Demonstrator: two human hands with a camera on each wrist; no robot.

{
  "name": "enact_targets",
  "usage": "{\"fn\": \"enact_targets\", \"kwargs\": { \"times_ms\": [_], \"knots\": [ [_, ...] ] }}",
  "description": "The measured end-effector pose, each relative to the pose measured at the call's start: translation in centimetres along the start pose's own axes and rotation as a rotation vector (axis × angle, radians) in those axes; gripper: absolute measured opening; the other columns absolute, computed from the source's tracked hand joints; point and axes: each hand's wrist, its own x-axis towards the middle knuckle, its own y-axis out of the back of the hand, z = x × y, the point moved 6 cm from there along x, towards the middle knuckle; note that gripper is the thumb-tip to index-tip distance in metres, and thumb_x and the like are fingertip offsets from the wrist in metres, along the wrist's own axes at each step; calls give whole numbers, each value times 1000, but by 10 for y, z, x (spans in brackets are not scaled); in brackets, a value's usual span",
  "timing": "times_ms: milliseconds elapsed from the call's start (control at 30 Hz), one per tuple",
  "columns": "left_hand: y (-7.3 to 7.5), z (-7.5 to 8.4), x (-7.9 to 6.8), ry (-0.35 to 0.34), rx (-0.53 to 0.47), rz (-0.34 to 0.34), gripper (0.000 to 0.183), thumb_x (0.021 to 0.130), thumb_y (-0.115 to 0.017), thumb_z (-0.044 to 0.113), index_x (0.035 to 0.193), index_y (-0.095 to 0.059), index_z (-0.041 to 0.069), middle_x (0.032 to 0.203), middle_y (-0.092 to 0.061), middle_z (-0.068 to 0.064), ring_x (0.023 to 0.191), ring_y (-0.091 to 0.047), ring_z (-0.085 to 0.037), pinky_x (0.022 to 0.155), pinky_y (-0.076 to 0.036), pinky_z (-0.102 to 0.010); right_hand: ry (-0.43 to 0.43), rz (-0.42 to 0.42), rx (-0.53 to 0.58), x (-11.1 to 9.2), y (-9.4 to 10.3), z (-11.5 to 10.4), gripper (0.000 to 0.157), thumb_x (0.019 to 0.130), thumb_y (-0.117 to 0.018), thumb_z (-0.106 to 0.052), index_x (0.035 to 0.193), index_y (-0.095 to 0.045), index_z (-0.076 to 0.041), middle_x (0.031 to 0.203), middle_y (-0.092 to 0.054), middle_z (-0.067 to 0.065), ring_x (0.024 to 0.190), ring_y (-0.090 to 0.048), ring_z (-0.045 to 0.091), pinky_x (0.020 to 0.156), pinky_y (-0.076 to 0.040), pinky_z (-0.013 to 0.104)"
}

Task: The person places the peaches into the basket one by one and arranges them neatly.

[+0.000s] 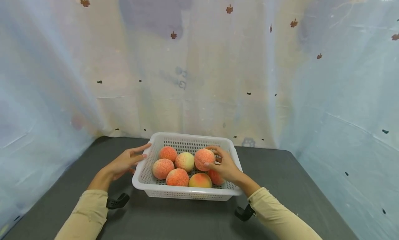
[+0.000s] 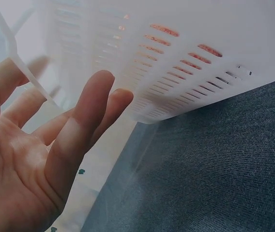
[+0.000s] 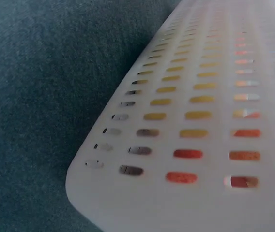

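Sleeved arms nearest, right hand grip curled on peach, left hand open beside basket, long axis left-right.

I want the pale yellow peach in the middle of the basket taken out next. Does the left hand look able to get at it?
Probably yes. The left hand is open beside the basket, whose top is uncovered. The yellow peach lies on top with nothing over it. The right hand holds another peach just beside it, which might crowd the reach.

Orange-pink peach (apparently gripped) sits in white slotted basket.
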Motion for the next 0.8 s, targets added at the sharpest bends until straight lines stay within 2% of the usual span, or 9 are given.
{"fn": "enact_targets", "kwargs": {
  "times_ms": [200, 500, 800],
  "knots": [
    [0, -3, 0, -3, -15, 3, 69, 105, -56, 31, 163, -19, 21, 161, -30, -30, 128, -59, -41, 80, -61, -52, 2, 1, -28, 4, -6, -1, 55, 95, -69, -6, 144, -43, -5, 142, -50, 28, 122, -61, 40, 99, -55, 47],
    [-1, -4, 0, -6, -12, -7, 70, 106, -55, 32, 164, -18, 21, 163, -27, -29, 133, -54, -45, 80, -61, -53, 1, 15, -69, 11, -15, -2, 55, 95, -68, -1, 144, -44, -4, 146, -49, 26, 128, -57, 44, 102, -53, 51],
    [0, -5, 0, 0, 0, 7, 70, 105, -57, 34, 163, -20, 24, 161, -32, -28, 129, -59, -40, 80, -62, -50, 1, -37, -65, 10, -22, 3, 53, 96, -65, 2, 144, -45, -5, 149, -46, 26, 134, -51, 48, 104, -50, 58]
  ]
}}
